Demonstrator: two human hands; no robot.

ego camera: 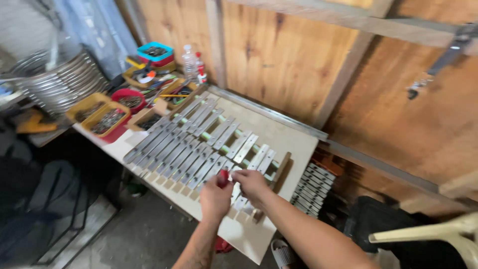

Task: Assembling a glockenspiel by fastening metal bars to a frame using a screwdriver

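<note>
Hands at worktop [279, 137] edge | my left grip [215, 198] closed on red-handled tool [223, 177] | right grip [252, 183] pinching a metal bar [242, 193] in the rack [199, 144] | risk: tool slips, bar skews, neighbours shift

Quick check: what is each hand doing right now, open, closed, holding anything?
Left hand: closed on a red-handled tool.
Right hand: fingers curled by the metal bars; whether it grips anything cannot be told.

Both hands at near end of metal bars [199, 142] on workbench [279, 137].
L hand [215, 198] grips red-handled tool [223, 177]; R hand [252, 183] just beside it, touching bars.
</note>
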